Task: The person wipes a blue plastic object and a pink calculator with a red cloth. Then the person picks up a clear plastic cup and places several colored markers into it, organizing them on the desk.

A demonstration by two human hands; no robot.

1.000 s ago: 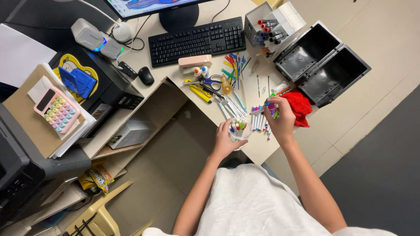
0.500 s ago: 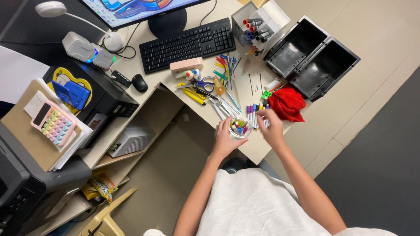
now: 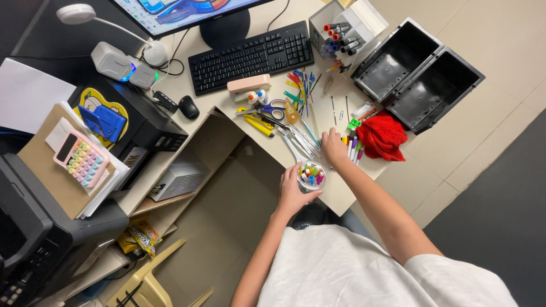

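Cluttering a beige desk [image 3: 335,193], pens, black keyboard [image 3: 250,57], tiled floor [image 3: 500,62]

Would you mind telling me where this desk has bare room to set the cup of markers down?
Bare desk shows right of the cup of markers held by the left hand, below the right hand. Another patch lies between the black bins and the scissors. It is crowded around the loose pens and the red cloth.

clear glossy plastic cup [image 3: 311,176]; fuzzy red cloth [image 3: 382,136]; matt black plastic bins [image 3: 418,74]; smooth pale desk [image 3: 335,196].
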